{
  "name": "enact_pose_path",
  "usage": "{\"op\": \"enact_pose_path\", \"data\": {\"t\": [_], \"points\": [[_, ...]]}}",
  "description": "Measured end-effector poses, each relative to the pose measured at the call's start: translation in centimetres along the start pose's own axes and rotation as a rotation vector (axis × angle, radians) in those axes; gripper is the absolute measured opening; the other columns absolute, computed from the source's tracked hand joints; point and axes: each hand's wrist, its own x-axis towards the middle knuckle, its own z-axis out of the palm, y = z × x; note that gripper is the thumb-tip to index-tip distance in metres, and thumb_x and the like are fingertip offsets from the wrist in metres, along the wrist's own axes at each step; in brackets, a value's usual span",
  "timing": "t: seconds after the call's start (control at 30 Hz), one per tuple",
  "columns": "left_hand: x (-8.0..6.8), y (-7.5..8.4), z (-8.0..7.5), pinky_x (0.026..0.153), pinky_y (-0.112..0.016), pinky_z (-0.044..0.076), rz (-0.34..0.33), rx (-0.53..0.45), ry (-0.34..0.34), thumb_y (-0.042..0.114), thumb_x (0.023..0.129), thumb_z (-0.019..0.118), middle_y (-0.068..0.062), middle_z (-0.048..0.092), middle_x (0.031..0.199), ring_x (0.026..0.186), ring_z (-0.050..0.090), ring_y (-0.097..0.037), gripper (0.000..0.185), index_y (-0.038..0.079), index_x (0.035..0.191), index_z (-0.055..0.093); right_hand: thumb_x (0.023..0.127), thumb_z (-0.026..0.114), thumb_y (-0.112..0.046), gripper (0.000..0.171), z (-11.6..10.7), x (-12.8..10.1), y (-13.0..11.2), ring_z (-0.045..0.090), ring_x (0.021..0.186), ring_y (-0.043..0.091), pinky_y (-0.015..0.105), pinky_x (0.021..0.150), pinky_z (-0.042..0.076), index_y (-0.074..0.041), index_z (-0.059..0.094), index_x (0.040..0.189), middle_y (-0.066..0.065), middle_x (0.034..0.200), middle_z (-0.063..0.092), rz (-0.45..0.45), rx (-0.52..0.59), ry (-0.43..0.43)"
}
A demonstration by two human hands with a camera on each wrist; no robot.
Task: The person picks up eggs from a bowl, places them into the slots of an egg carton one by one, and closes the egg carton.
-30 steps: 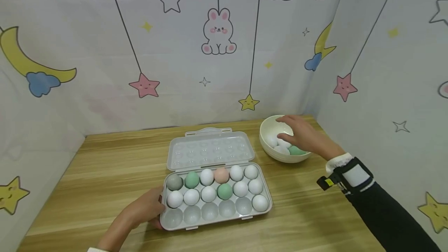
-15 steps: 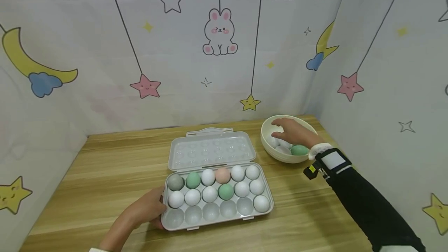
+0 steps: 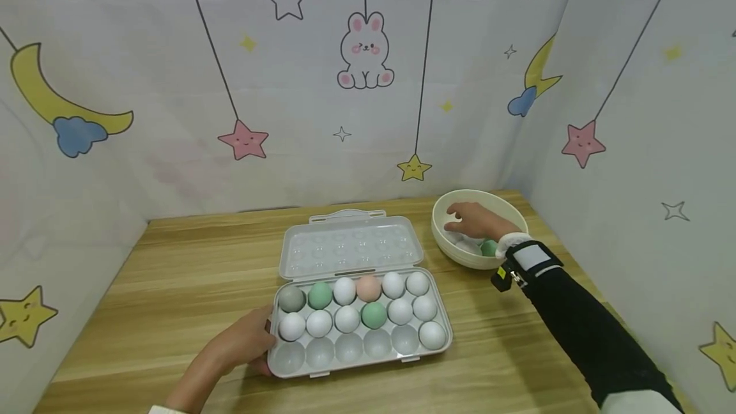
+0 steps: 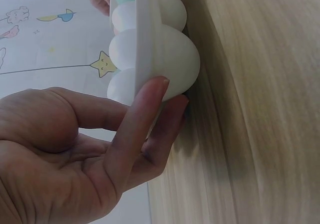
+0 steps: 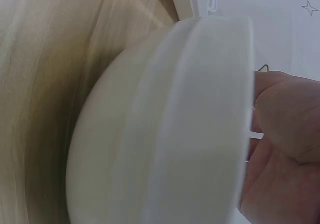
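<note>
Your left hand (image 3: 241, 344) pinching the smooth plastic egg tray (image 3: 359, 363) corner on the wood-grain table (image 3: 172, 273), your right hand (image 3: 474, 221) down in the round cream bowl (image 3: 506, 204), fingers curled among matte eggs (image 3: 489, 248), grip unclear

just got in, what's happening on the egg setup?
A person is working over an open egg tray on a wooden table. The left hand holds the tray's near left corner. The right hand reaches into a white bowl of eggs at the back right; whether it grips one cannot be told. The tray's two back rows are full, mostly white eggs with some green, one grey and one pink. In the front row only the rightmost cup holds a white egg.
</note>
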Motion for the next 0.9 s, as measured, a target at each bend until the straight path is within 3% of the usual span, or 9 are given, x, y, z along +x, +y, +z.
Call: {"op": "enact_pose_path", "data": {"t": [0.3, 0.6, 0.9], "points": [[0.0, 0.4, 0.2, 0.054, -0.043, 0.064, 0.000, 0.010, 0.009, -0.015, 0.080, 0.049, -0.020, 0.060, 0.091, 0.070, 0.068, -0.027, 0.037, -0.014, 0.116, 0.049, 0.103, 0.061, -0.030, 0.052, 1.2, 0.9, 0.7, 0.060, 0.121, 0.041, 0.054, 0.104, 0.052, 0.007, 0.054, 0.139, 0.029, 0.131, 0.062, 0.007, -0.007, -0.026], [-0.1, 0.3, 0.2, 0.053, -0.043, 0.064, 0.013, 0.015, 0.013, -0.015, 0.079, 0.050, -0.019, 0.059, 0.089, 0.067, 0.067, -0.027, 0.034, -0.014, 0.113, 0.050, 0.103, 0.056, -0.025, 0.049, 2.2, 1.3, 0.7, 0.058, 0.127, 0.040, 0.054, 0.112, 0.046, 0.006, 0.055, 0.140, 0.026, 0.138, 0.059, 0.005, -0.051, -0.025], [0.0, 0.1, 0.2, 0.053, -0.043, 0.064, 0.022, 0.011, 0.009, -0.015, 0.078, 0.050, -0.019, 0.059, 0.090, 0.069, 0.067, -0.027, 0.036, -0.013, 0.114, 0.050, 0.102, 0.058, -0.022, 0.046, 2.4, 1.4, 0.2, 0.056, 0.128, 0.040, 0.060, 0.110, 0.045, 0.002, 0.056, 0.141, 0.024, 0.140, 0.058, 0.060, -0.039, -0.022]]}}
